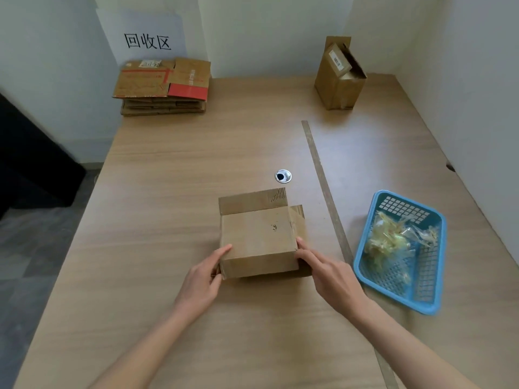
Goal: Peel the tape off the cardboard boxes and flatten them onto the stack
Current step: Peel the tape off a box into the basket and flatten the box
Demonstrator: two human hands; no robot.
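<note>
Fingers [224, 249] flank cardboard box [257, 235].

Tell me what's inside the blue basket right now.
The blue basket holds a loose heap of crumpled, yellowish clear tape strips, bunched toward its far half. The near half shows bare mesh floor. Anything buried beneath the heap is covered and cannot be seen.
</note>
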